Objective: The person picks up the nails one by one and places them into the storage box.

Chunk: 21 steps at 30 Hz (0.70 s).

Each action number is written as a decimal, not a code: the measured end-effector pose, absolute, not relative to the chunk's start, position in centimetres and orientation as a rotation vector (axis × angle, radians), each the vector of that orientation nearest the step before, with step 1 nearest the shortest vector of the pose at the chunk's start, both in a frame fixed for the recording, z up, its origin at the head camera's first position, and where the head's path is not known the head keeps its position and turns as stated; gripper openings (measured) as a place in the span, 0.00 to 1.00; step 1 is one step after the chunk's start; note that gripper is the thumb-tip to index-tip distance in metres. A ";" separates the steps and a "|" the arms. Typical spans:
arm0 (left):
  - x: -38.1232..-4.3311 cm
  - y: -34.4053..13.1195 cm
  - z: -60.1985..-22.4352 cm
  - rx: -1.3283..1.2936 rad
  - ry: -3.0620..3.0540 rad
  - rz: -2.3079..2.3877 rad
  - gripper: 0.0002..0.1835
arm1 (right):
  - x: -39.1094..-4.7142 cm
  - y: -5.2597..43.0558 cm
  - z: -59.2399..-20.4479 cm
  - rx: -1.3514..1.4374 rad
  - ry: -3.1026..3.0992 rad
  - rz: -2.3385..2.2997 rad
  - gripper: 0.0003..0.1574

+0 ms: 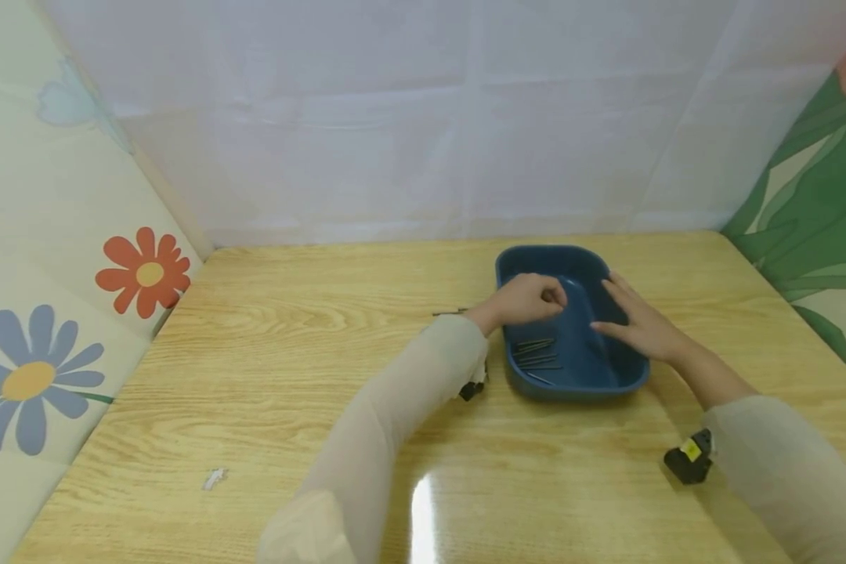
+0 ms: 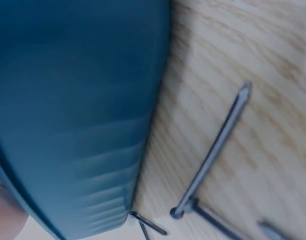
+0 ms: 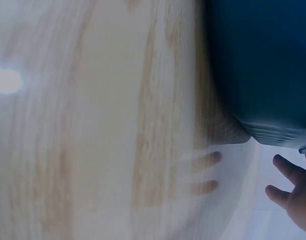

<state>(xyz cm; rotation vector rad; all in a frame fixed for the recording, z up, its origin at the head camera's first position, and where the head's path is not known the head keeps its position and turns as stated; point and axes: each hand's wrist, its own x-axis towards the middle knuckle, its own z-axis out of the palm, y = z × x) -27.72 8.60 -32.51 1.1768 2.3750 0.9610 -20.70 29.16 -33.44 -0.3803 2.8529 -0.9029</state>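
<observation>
A deep blue plastic basin (image 1: 585,376) stands on the wooden table, with several nails (image 1: 536,359) lying inside at its near left. My left hand (image 1: 529,299) is over the basin with its fingers curled towards the thumb; nothing shows between them. At the right rim is my right hand (image 1: 641,325), its fingers spread and fairly straight, the thumb reaching over the inside. More nails lie on the table just left of the basin, partly behind the left wrist; one long nail (image 2: 213,150) shows its head and point up close in the left wrist view.
Wood-grain tabletop (image 1: 254,352) surrounds the basin. A small torn white scrap (image 1: 215,479) lies at the front left. A white sheet (image 1: 395,141) hangs behind the table, and flower-print cloth (image 1: 31,380) flanks it.
</observation>
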 end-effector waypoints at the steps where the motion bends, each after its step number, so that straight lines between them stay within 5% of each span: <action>1: -27.7 8.5 -32.4 1.170 2.368 0.975 0.09 | -20.7 29.2 -33.5 -0.382 2.852 -0.903 0.50; 21: -27.4 4.8 -31.5 1.091 2.329 1.104 0.12 | -20.5 29.2 -33.5 -0.389 2.871 -0.889 0.50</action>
